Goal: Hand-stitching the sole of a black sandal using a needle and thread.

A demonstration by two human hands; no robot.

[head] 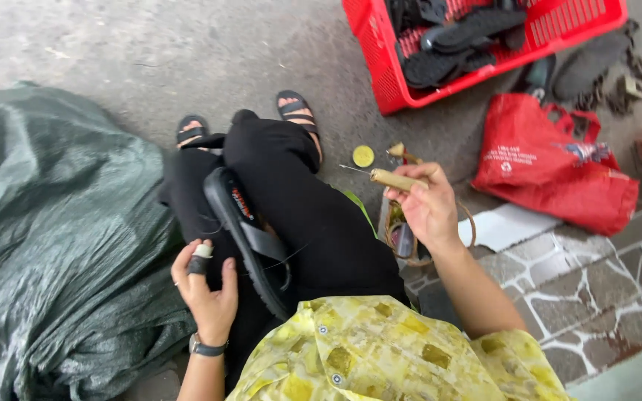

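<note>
Currently, head view only. Person is seated, black trousers, yellow patterned shirt at bottom centre.

Left hand (206, 286), lower left of centre: fingers curled around the heel end of a black sandal (243, 230), gripping it. Index finger has a white wrap near the tip. Wristwatch (206, 347) on that wrist. Sandal lies tilted across the lap, sole edge up, running from centre frame down toward bottom centre, grey strap visible.

Right hand (429, 204), right of centre: fingers closed on a wooden-handled awl (394, 178), held roughly level, thin metal needle pointing left. Awl is raised clear of the sandal, well apart from it. A thin thread seems to run from the sandal, too fine to trace.

On the concrete floor: small yellow round tin (363, 155) just left of the awl tip. Woven basket (410, 238) under the right hand, contents mostly hidden.

Upper right: red plastic crate (388, 82) holding black sandals. Below it, right side: red bag (559, 167), slumped. White sheet (507, 226) just below the bag.

Left side: big dark green tarp (53, 238), crumpled, touching the person's leg.
</note>
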